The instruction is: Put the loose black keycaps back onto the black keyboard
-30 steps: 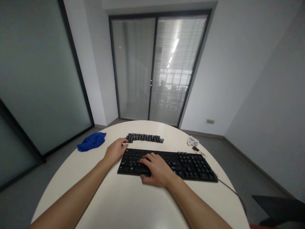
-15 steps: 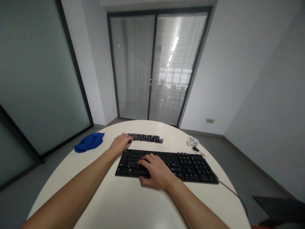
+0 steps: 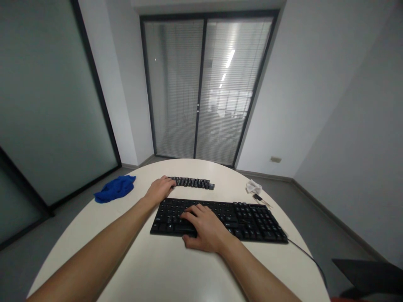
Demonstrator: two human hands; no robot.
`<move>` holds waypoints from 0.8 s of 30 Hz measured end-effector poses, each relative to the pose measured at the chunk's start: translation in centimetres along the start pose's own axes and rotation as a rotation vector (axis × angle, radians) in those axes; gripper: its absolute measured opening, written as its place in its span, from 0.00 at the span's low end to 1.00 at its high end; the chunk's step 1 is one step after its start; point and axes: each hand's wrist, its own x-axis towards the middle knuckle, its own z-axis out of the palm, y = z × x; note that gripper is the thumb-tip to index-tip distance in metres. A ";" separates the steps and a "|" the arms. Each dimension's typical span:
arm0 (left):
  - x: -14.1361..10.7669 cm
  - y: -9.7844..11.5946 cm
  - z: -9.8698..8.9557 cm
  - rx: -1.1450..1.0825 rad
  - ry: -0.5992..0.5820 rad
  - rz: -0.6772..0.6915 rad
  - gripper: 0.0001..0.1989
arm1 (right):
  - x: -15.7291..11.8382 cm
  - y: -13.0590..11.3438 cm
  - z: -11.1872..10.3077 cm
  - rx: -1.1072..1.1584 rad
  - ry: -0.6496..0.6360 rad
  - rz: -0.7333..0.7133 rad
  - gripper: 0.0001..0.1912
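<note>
At the far side of the table, my left hand [image 3: 160, 188] reaches to the left end of several rows of loose black keycaps [image 3: 195, 183]. Its fingers are bent together over a dark keycap, which they mostly cover. A black keyboard [image 3: 261, 222] lies nearer to me, with bare key places across its main block and keys standing on its number pad. My right hand [image 3: 204, 228] rests over the left-middle of this keyboard, fingers stretched forward and thumb apart near the front edge. Nothing shows in its grasp; the spots under its fingertips are hidden.
A crumpled blue cloth [image 3: 116, 189] lies on the round table's left side [image 3: 94, 218]. Toward the right edge are a crumpled white tissue [image 3: 253, 186] and a small black-ended item [image 3: 257, 197] with thin sticks. The keyboard's cable [image 3: 304, 250] runs off the right edge.
Both hands keep nearly the same places over the keycaps and the keyboard. The whole view has shifted slightly.
</note>
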 end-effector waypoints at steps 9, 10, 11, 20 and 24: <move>-3.7 3.5 -0.8 -0.356 0.165 -0.155 0.13 | 0.0 0.0 0.2 0.000 0.006 -0.005 0.28; -4.3 3.9 -0.7 -0.427 0.180 -0.168 0.12 | 0.0 0.0 0.2 0.002 0.006 -0.006 0.28; -4.8 4.3 -0.7 -0.499 0.201 -0.176 0.12 | 0.0 0.0 0.2 0.005 0.006 -0.006 0.28; -7.9 3.4 -0.7 -0.768 0.075 -0.116 0.10 | 0.5 -0.6 0.3 0.079 0.019 0.048 0.17; -8.2 2.2 -1.2 -0.773 -0.018 -0.064 0.10 | 1.4 -0.7 0.2 0.073 0.008 0.089 0.19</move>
